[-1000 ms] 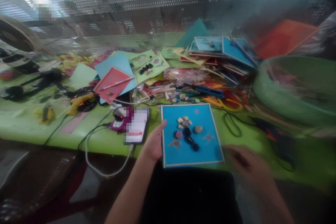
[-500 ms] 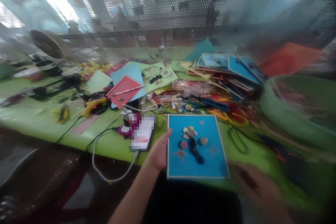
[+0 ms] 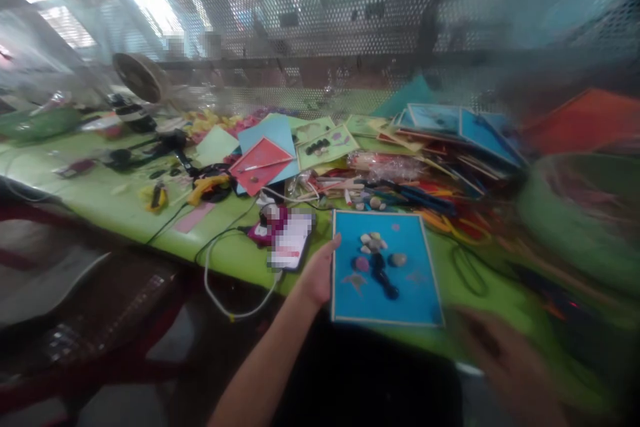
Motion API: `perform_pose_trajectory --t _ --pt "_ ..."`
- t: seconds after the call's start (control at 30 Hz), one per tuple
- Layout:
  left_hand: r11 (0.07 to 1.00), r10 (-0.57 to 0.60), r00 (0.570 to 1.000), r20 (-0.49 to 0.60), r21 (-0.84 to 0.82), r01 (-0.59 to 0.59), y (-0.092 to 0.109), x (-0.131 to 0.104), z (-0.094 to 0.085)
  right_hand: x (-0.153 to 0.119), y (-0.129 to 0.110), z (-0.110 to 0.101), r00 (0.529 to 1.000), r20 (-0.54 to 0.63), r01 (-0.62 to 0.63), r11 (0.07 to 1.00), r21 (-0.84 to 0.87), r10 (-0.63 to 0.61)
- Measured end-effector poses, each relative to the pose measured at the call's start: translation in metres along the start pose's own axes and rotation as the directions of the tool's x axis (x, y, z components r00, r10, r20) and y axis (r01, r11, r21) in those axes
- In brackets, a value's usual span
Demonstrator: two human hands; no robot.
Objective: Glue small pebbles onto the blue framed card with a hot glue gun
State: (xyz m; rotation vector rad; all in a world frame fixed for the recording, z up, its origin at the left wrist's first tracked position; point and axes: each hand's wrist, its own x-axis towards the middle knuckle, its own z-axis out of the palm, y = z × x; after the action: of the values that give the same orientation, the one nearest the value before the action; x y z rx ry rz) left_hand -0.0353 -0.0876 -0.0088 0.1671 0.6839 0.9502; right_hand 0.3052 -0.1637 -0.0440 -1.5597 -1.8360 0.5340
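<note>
My left hand grips the left edge of a blue pebble picture, its thumb on the front near the border. The picture has a thin pale frame and is held tilted above the table's front edge. On its face are a flower-like cluster of pale pebbles, a curved row of black stones, a pink stone, a grey stone and faint drawn shapes. Just off the picture's lower right corner is my right hand, blurred; its fingers cannot be made out.
A phone on a white cable lies left of the picture. Beyond are yellow-handled glue gun, red card, green pebble pictures and stacked blue pictures. A green basin and dark glue gun stand right.
The view has swung left, so the table and its things appear farther right. My left hand still holds the blue picture; my right hand stays by its lower right corner.
</note>
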Motion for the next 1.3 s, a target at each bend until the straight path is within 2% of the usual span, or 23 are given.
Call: perform_pose_trajectory --t 0.23,0.43,0.63,0.77,0.83,0.9,1.0,1.1,1.3 --pt "1.000 -0.014 0.999 0.035 -0.018 0.014 0.000 0.002 -0.003 0.006 -0.007 -0.001 0.972 0.058 -0.231 0.972 0.048 0.228" --pt "0.999 -0.024 0.996 0.083 -0.043 0.028 -0.003 0.001 -0.002 0.018 -0.026 0.004 0.943 0.080 -0.332 0.917 0.222 0.323" --pt "0.997 -0.003 0.995 0.097 -0.072 0.010 -0.003 -0.005 0.004 0.032 -0.055 0.002 0.897 0.219 -0.441 0.749 0.495 0.384" --pt "0.998 0.014 0.998 0.063 -0.065 -0.009 -0.001 -0.011 0.011 0.033 -0.061 0.002 0.810 0.377 -0.581 0.523 0.624 0.450" --pt "0.998 0.011 0.996 0.087 -0.064 -0.005 0.001 -0.012 0.014 0.032 -0.064 0.005 0.789 0.439 -0.612 0.481 0.627 0.430" --pt "0.998 0.033 0.990 0.140 -0.061 -0.024 0.002 -0.012 0.018 0.034 -0.069 0.007 0.796 0.453 -0.604 0.482 0.635 0.401" --pt "0.994 0.105 0.972 0.211 -0.058 -0.095 0.005 -0.011 0.028 0.042 -0.077 0.007 0.847 0.400 -0.529 0.480 0.700 0.350" --pt "0.984 0.179 0.950 0.256 -0.044 -0.174 0.009 -0.009 0.043 0.055 -0.084 -0.002 0.891 0.330 -0.446 0.463 0.766 0.312" --pt "0.972 0.209 0.948 0.239 0.059 -0.229 0.027 0.006 0.076 0.091 -0.101 -0.032 0.925 0.210 -0.348 0.477 0.807 0.318"
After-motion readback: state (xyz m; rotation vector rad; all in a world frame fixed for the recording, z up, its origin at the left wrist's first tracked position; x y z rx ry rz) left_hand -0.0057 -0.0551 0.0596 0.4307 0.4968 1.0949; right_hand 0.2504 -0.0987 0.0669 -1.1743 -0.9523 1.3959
